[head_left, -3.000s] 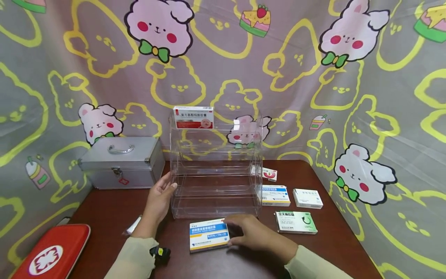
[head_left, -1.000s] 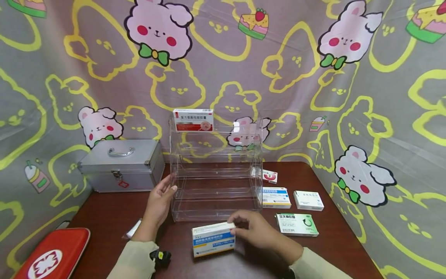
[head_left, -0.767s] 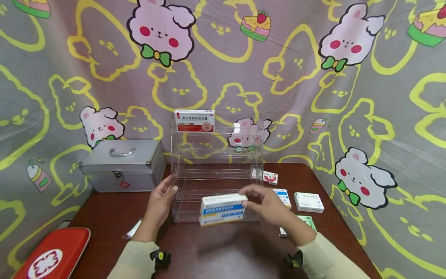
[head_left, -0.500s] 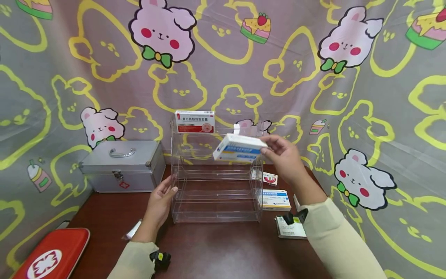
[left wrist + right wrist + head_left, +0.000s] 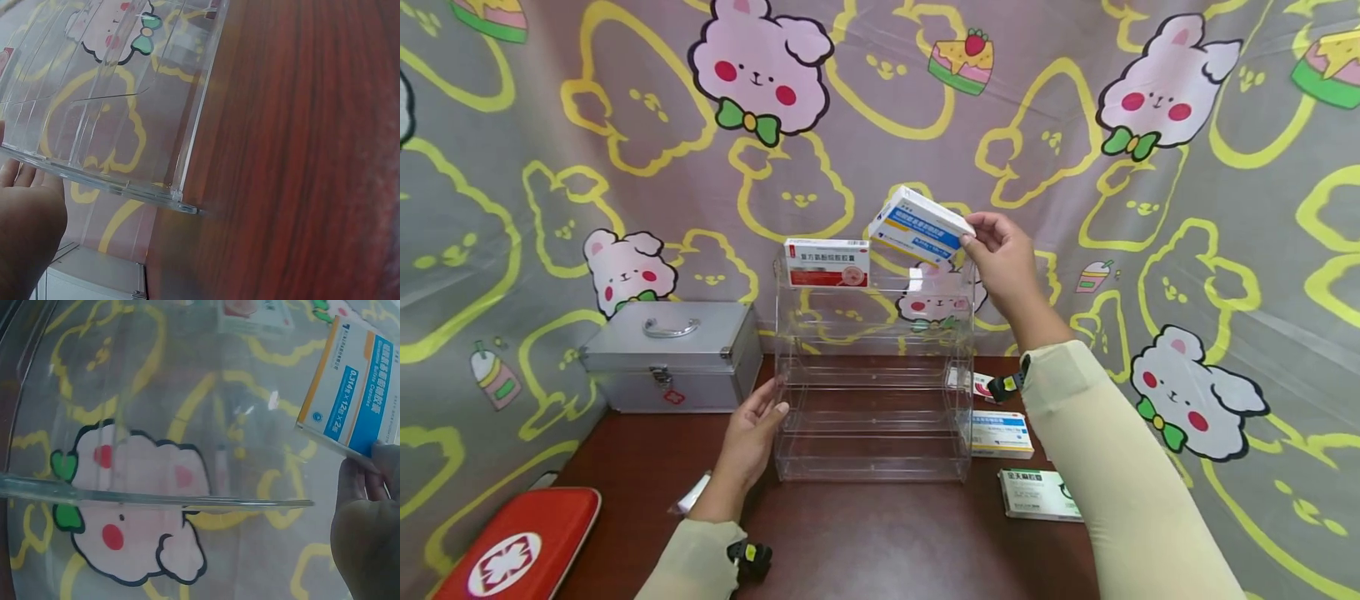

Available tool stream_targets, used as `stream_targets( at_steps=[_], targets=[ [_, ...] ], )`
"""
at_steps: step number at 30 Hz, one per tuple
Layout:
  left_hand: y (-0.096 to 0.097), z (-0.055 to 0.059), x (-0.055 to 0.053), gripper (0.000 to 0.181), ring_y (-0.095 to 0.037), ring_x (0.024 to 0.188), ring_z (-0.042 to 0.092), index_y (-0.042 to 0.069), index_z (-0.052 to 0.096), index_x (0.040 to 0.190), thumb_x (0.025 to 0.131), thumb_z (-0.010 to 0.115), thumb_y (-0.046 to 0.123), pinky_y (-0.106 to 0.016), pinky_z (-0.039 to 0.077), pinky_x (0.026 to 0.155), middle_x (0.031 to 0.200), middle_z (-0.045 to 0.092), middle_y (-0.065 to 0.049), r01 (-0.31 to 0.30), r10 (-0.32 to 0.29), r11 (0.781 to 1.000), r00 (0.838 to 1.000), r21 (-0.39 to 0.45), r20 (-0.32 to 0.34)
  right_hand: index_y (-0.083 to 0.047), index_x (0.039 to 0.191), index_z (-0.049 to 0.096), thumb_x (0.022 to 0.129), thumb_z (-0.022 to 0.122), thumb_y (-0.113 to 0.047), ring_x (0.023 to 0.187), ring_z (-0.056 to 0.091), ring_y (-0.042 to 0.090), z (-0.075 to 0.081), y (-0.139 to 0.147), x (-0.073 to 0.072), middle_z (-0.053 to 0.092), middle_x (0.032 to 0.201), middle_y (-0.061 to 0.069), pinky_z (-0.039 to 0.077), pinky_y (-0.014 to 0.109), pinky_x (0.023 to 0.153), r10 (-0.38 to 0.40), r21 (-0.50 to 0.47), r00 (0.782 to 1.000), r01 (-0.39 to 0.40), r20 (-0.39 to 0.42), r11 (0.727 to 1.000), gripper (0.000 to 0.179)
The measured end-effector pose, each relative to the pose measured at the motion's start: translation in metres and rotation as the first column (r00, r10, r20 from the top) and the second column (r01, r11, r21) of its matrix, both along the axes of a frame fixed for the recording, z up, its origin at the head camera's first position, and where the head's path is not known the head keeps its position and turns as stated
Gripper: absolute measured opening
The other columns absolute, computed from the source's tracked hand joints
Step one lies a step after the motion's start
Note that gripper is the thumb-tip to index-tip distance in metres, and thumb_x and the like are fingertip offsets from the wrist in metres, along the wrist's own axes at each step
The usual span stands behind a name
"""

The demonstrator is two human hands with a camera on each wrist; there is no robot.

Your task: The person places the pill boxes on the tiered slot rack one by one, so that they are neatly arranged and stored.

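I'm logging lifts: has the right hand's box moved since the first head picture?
Yes, up and rightward: the blue-and-white box went from the table in front of the clear rack to the rack's top edge.

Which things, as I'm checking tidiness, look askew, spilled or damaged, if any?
Nothing looks visibly spilled or damaged. The blue-and-white box is tilted near the top of the clear rack, but the right hand holds it that way, so that seems ordinary handling.

Case left of stand, pouch before case, carton on top tier, boxes at stand's right
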State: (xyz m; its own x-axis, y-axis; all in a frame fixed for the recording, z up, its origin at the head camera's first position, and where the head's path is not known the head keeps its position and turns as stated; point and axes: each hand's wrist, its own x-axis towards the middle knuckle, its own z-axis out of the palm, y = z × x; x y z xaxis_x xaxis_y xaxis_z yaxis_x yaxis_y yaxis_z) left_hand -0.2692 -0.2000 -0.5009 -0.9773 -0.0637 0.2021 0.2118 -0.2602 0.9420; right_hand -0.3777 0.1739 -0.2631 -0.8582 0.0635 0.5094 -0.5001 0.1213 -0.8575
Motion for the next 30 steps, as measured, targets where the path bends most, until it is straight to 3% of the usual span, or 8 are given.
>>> stream_targets(
  at_steps=[6, 11, 17, 23, 28, 30],
  targets=[
    [0.003, -0.001, 0.000, 0.063, -0.042, 0.164, 0.024, -0.016, 0.031, 0.163, 0.106, 0.057, -0.009, -0.009, 0.046, 0.112, 0.172, 0.030, -0.034, -0.012, 0.012, 1.000, 1.000, -0.001, -0.017, 0.005, 0.134, 0.066, 0.104, 0.069, -0.002, 0.126, 0.070, 0.020, -0.007, 0.001, -0.009, 0.073, 0.136, 0.023, 0.057, 0.027, 0.111, -0.056, 0.140, 0.998, 0.059, -0.027, 0.988, 0.031],
    [0.002, -0.001, -0.001, 0.063, -0.045, 0.164, 0.023, -0.017, 0.031, 0.163, 0.106, 0.057, -0.009, -0.008, 0.046, 0.110, 0.171, 0.029, -0.037, -0.009, 0.009, 1.000, 1.000, -0.004, -0.029, 0.002, 0.135, 0.069, 0.107, 0.068, -0.007, 0.133, 0.068, 0.029, -0.012, 0.002, -0.012, 0.072, 0.140, 0.022, 0.056, 0.036, 0.116, -0.121, 0.243, 0.993, 0.120, -0.011, 0.963, 0.029],
    [0.001, -0.001, -0.001, 0.063, -0.043, 0.164, 0.024, -0.015, 0.030, 0.164, 0.106, 0.053, -0.011, -0.007, 0.047, 0.110, 0.173, 0.029, -0.033, -0.001, 0.001, 1.000, 1.000, 0.008, 0.005, -0.002, 0.138, 0.070, 0.109, 0.068, -0.013, 0.132, 0.068, 0.028, -0.013, 0.002, -0.015, 0.072, 0.139, 0.018, 0.055, 0.040, 0.116, -0.141, 0.301, 0.990, 0.126, 0.030, 0.945, 0.032],
    [0.002, -0.002, 0.001, 0.063, -0.043, 0.164, 0.023, -0.015, 0.030, 0.164, 0.106, 0.055, -0.010, -0.008, 0.047, 0.110, 0.172, 0.029, -0.035, -0.006, 0.006, 1.000, 1.000, 0.002, -0.003, -0.003, 0.140, 0.071, 0.109, 0.068, -0.017, 0.136, 0.068, 0.030, -0.015, 0.004, -0.017, 0.072, 0.142, 0.018, 0.055, 0.041, 0.117, -0.147, 0.350, 0.988, 0.121, 0.048, 0.929, 0.034],
    [0.001, -0.002, 0.001, 0.063, -0.028, 0.162, 0.034, -0.013, 0.032, 0.164, 0.106, 0.056, -0.008, -0.009, 0.046, 0.112, 0.173, 0.032, -0.031, -0.014, 0.014, 1.000, 1.000, -0.004, 0.002, -0.003, 0.142, 0.071, 0.109, 0.068, -0.019, 0.135, 0.069, 0.030, -0.015, 0.004, -0.016, 0.073, 0.143, 0.017, 0.057, 0.043, 0.115, -0.166, 0.404, 0.986, 0.147, 0.013, 0.903, 0.036],
    [0.001, -0.001, 0.000, 0.063, -0.019, 0.159, 0.039, -0.012, 0.032, 0.165, 0.107, 0.056, -0.008, -0.009, 0.046, 0.112, 0.173, 0.033, -0.030, -0.015, 0.015, 1.000, 1.000, -0.006, 0.003, -0.002, 0.145, 0.069, 0.109, 0.068, -0.018, 0.137, 0.067, 0.030, -0.015, 0.004, -0.015, 0.071, 0.146, 0.017, 0.056, 0.040, 0.116, -0.153, 0.383, 0.988, 0.138, 0.007, 0.913, 0.039]
  ],
)
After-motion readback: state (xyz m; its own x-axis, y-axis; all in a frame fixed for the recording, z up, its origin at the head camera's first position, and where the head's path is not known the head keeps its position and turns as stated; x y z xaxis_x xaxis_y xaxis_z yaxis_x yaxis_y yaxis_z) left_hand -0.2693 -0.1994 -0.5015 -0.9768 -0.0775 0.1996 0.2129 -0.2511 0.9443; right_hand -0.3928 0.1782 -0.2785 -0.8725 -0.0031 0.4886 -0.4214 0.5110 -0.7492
